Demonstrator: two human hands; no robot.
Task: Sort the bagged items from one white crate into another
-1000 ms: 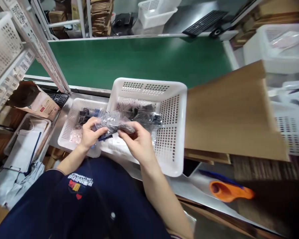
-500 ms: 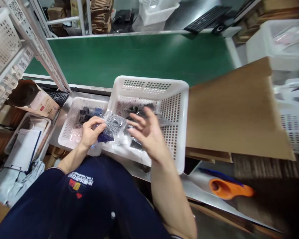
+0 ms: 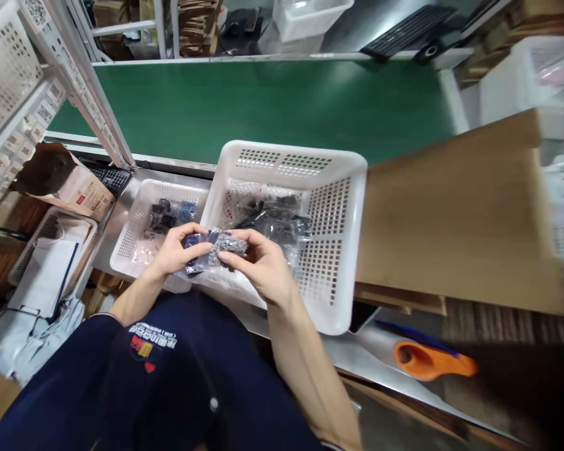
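Note:
My left hand is closed on clear plastic packets, thumb on top. One is a dark blue packet; beside it, overlapping, is a grey speckled packet. My right hand pinches the right end of the speckled packet between thumb and fingers. What is inside the packets I cannot make out. Both hands are over the near left side of a large white basket, which holds several clear bags with dark contents. A smaller white basket, with blue, black and pink packets in it, stands to the left.
Behind the baskets runs a green conveyor belt. A large cardboard sheet borders the big basket on the right, and an orange-handled tool lies below it. At left are an open carton, a clipboard and a metal rack post.
My right hand has moved left and down out of the large basket and closed on the speckled packet. My left hand still holds the packets. The view has shifted slightly.

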